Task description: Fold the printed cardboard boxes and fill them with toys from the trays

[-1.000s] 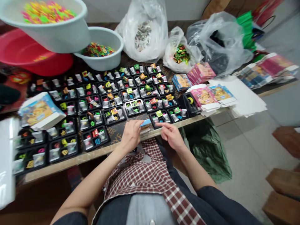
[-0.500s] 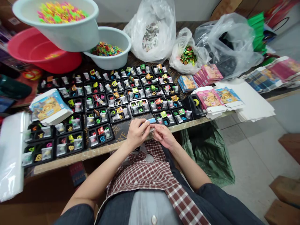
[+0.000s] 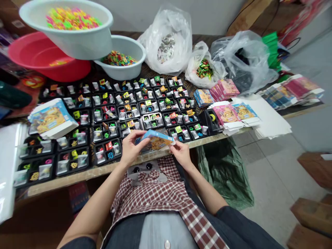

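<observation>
A small blue and yellow printed box (image 3: 157,140) is held between my two hands at the table's front edge, tilted, its broad printed side partly showing. My left hand (image 3: 133,147) grips its left end, thumb in front and fingers behind. At the right end, my right hand (image 3: 181,152) pinches the corner near a white flap. Just beyond the hands stand rows of black compartment trays (image 3: 153,121) holding small wrapped packets and colourful plastic pieces.
Folded blue boxes (image 3: 53,117) lie on trays at left, near a clear plastic sheet stack (image 3: 9,166). Tubs of plastic pieces (image 3: 121,71) and plastic bags (image 3: 167,45) line the back. Pink cartons (image 3: 225,114) lie at right. A green sack (image 3: 224,176) hangs below the edge.
The box has turned from a narrow edge-on view to show its printed side. My left hand has moved left, and the hands are farther apart. The whole view has shifted slightly.
</observation>
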Demonstrator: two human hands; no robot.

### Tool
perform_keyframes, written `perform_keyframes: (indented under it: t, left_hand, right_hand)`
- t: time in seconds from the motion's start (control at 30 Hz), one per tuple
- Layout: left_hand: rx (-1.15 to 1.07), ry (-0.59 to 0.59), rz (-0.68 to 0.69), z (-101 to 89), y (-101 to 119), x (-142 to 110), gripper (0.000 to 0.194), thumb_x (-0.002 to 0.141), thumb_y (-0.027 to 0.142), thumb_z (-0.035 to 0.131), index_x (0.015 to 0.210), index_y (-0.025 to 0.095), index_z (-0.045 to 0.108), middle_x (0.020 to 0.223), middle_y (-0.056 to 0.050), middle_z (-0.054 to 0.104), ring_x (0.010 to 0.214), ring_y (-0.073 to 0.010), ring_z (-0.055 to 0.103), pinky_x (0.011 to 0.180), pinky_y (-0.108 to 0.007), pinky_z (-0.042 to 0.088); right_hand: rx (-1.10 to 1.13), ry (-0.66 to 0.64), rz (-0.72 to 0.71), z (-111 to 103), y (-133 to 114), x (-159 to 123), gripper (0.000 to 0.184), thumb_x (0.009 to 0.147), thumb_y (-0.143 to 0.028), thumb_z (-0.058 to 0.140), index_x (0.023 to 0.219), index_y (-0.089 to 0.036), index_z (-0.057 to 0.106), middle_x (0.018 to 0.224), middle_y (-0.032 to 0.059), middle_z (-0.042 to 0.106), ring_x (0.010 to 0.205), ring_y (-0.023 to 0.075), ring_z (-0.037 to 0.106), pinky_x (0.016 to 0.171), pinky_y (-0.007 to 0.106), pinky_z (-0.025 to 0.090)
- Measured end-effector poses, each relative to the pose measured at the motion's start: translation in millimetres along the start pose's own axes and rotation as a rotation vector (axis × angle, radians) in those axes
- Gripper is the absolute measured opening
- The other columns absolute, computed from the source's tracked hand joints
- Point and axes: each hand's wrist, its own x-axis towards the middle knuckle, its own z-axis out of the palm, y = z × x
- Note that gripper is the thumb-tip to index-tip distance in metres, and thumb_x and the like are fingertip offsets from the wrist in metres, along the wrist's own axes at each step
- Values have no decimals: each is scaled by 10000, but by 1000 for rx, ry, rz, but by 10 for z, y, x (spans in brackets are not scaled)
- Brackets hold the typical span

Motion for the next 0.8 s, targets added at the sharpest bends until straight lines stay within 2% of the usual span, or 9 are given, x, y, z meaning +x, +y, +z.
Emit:
perform_keyframes:
  t: [0.07, 0.13, 0.2, 0.3, 0.37, 0.43, 0.57, 0.67, 0.8]
  left_hand:
    - [31, -139, -17, -56, 0, 8, 400, 817, 532, 621, 627, 189, 701, 750, -55, 706, 740, -193, 647, 742, -333, 528]
    - [113, -277, -42, -20, -5, -16, 434, 816, 568, 592, 628, 194, 705, 805, -73, 728, 798, -225, 668, 796, -374, 537]
    - [221, -418, -61, 91, -18, -79, 396, 765, 566, 651, 858, 196, 754, 1001, -90, 745, 950, -264, 677, 904, -424, 525]
    - [358, -549, -57, 262, -56, -198, 573, 762, 525, 661, 1227, 191, 651, 1251, -117, 670, 1141, -288, 628, 1021, -462, 478]
    - [449, -555, -42, 301, -92, -246, 661, 764, 483, 661, 1349, 196, 550, 1313, -126, 619, 1185, -290, 604, 1039, -466, 471]
    - [539, -549, 3, 282, -132, -254, 783, 716, 433, 705, 1427, 217, 458, 1382, -135, 550, 1243, -308, 563, 1059, -478, 456]
    - [711, -620, 139, 241, -204, -214, 959, 627, 297, 735, 1494, 186, 339, 1511, -203, 376, 1386, -384, 407, 1121, -532, 372]
    - [848, -718, 188, 290, -225, -190, 987, 591, 243, 725, 1490, 152, 328, 1506, -237, 372, 1378, -417, 396, 1114, -554, 358]
    - [1004, -795, 187, 370, -140, -154, 932, 577, 242, 740, 1437, 89, 417, 1318, -247, 530, 1212, -409, 518, 1057, -537, 396]
  right_hand:
    - [-147, 50, -164, 10, 0, -12, 243, 929, -250, 494, 837, -185, 710, 714, 43, 674, 669, 185, 638, 652, 314, 533]
    - [-261, -3, -354, 12, -8, -11, 278, 935, -168, 445, 980, -193, 718, 879, 79, 725, 822, 204, 677, 753, 336, 552]
    - [-334, -126, -492, -7, -11, 21, 336, 939, -117, 410, 1084, -194, 704, 970, 99, 732, 898, 206, 679, 800, 348, 555]
    - [-418, -329, -602, -155, 10, 167, 343, 943, -135, 451, 1199, -212, 667, 1058, 106, 717, 985, 222, 655, 869, 394, 543]
    - [-483, -433, -601, -368, 53, 330, 406, 913, -239, 583, 1318, -225, 596, 1232, 129, 657, 1144, 265, 597, 965, 464, 500]
    - [-585, -475, -534, -635, 124, 520, 633, 834, -321, 705, 1424, -219, 497, 1403, 168, 534, 1293, 323, 492, 1041, 533, 428]
    - [-786, -572, -371, -1036, 287, 849, 788, 758, -219, 722, 1483, -223, 414, 1462, 184, 452, 1363, 368, 407, 1054, 573, 362]
    - [-831, -723, -323, -1088, 330, 984, 869, 717, -189, 717, 1511, -232, 365, 1407, 170, 497, 1312, 357, 450, 1027, 544, 371]
    - [-898, -825, -333, -1001, 280, 1058, 896, 687, -187, 731, 1509, -216, 375, 1358, 185, 517, 1257, 351, 477, 1007, 517, 370]
